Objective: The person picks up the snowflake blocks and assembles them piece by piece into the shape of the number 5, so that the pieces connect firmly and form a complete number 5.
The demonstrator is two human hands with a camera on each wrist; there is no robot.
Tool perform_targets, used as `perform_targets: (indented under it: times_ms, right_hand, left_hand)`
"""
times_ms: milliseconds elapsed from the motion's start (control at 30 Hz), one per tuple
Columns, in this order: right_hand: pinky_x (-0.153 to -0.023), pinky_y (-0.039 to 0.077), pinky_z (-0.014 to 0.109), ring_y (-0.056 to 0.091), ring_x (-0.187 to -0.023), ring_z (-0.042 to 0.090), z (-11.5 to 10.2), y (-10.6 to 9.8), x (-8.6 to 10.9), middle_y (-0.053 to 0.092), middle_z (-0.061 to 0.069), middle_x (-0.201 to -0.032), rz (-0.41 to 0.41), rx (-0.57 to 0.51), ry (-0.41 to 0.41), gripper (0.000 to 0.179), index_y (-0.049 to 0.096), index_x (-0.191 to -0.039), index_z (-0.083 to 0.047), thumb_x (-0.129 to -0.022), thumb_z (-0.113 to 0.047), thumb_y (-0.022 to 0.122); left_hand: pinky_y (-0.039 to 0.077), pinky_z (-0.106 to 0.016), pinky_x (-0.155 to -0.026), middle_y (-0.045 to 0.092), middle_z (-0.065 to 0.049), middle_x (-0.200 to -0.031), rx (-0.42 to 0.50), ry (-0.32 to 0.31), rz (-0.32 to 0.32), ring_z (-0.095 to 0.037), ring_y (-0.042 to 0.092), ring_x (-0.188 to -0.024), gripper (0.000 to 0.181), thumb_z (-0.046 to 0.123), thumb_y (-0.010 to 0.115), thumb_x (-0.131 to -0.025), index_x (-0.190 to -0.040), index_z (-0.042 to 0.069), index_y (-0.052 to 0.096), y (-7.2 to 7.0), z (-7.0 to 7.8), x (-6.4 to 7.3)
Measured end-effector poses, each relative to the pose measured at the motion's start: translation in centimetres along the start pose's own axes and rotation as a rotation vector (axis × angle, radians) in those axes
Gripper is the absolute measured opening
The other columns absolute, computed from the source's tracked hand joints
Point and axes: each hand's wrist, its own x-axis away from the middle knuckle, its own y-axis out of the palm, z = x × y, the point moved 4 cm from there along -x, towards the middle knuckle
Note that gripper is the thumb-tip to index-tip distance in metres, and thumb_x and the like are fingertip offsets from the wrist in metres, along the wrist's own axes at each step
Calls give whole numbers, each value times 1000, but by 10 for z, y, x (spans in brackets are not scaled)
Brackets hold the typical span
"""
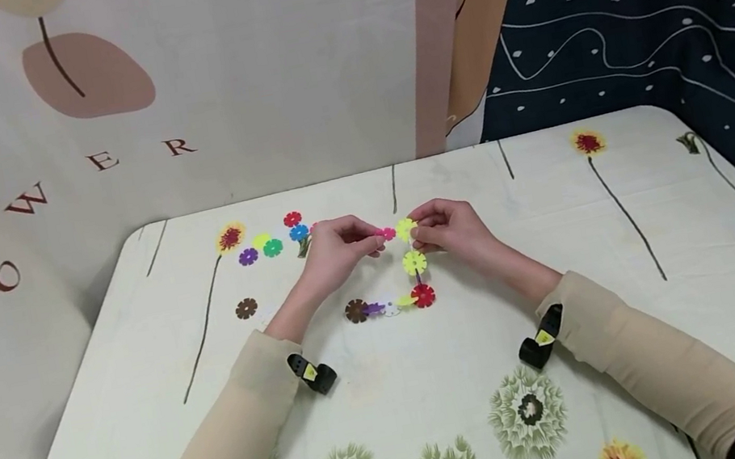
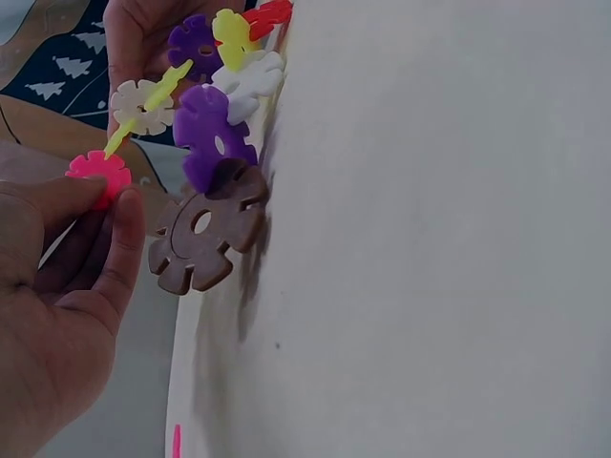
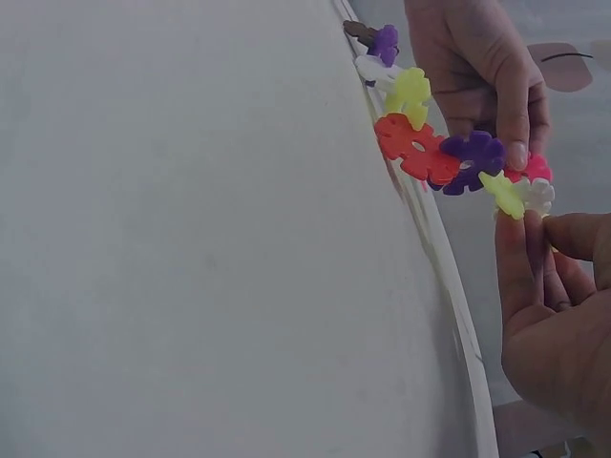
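Observation:
Slotted plastic flower discs are joined edge to edge in a bent chain. Its brown disc [image 2: 208,231] is at one end, followed by purple, white and yellow ones up to a red disc [image 1: 423,296] at the corner. From there it runs through a purple disc [image 3: 471,162], a yellow disc [image 1: 414,262] and a white disc [image 2: 142,108] to the far yellow disc [image 1: 405,229]. My right hand [image 1: 454,229] pinches that far yellow disc. Between thumb and fingertips, my left hand [image 1: 340,251] pinches a pink disc [image 2: 99,176], whose edge meets the yellow one.
Loose discs lie at the back left: red [image 1: 292,218], blue [image 1: 298,233], green [image 1: 272,248] and purple [image 1: 248,256], among others. A single brown disc [image 1: 246,308] sits left of my left wrist. The flower-print tablecloth [image 1: 396,388] reaches a fabric-covered wall behind.

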Motion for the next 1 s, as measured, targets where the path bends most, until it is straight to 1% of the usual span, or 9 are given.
perform_targets:
  times_ms: [167, 267, 433, 700, 900, 1000]
  right_hand:
    - [-77, 61, 29, 69, -77, 15, -1, 1, 0, 66, 12, -97, -9, 9, -8, 28, 61, -124, 6, -98, -1, 67]
    - [-76, 61, 28, 69, -77, 15, -1, 1, 0, 67, 12, -96, -12, 15, -11, 28, 62, -124, 7, -98, -1, 68]
    - [-76, 61, 29, 70, -76, 14, -2, 0, 1, 68, 14, -96, -11, 17, -10, 28, 64, -122, 9, -97, -1, 69]
    - [-76, 62, 30, 71, -74, 13, -2, 0, -1, 69, 15, -99, -12, -23, -8, 27, 66, -121, 11, -96, 1, 69]
    - [-75, 62, 29, 71, -73, 13, 0, -1, -3, 69, 14, -99, -25, -42, -10, 27, 65, -121, 13, -96, 2, 69]
    - [-75, 62, 29, 71, -74, 13, -1, 0, -2, 69, 14, -100, -23, -39, -15, 27, 65, -121, 13, -96, 2, 69]
  left_hand:
    - [61, -33, -80, 75, -8, -96, 18, 12, 1, -22, 73, -83, 10, 7, 76, -93, -101, 2, 76, 1, 0, 0]
    - [61, -32, -80, 75, -8, -95, 18, 16, 7, -22, 73, -83, 8, 7, 76, -93, -100, 2, 77, 2, 0, 0]
    - [59, -30, -78, 76, -6, -92, -19, 16, 27, -20, 72, -83, 6, 7, 77, -93, -98, 4, 78, 5, 1, 1]
    - [59, -30, -76, 76, -4, -87, -63, 27, 54, -18, 73, -81, 4, 6, 78, -91, -94, 4, 79, 7, 5, 2]
    - [60, -29, -75, 76, -5, -85, -93, 63, 59, -18, 72, -79, 4, 5, 79, -90, -93, 2, 79, 8, 9, 2]
    - [59, -30, -73, 76, -5, -85, -107, 70, 56, -19, 71, -78, 4, 5, 79, -90, -93, 2, 79, 8, 9, 2]
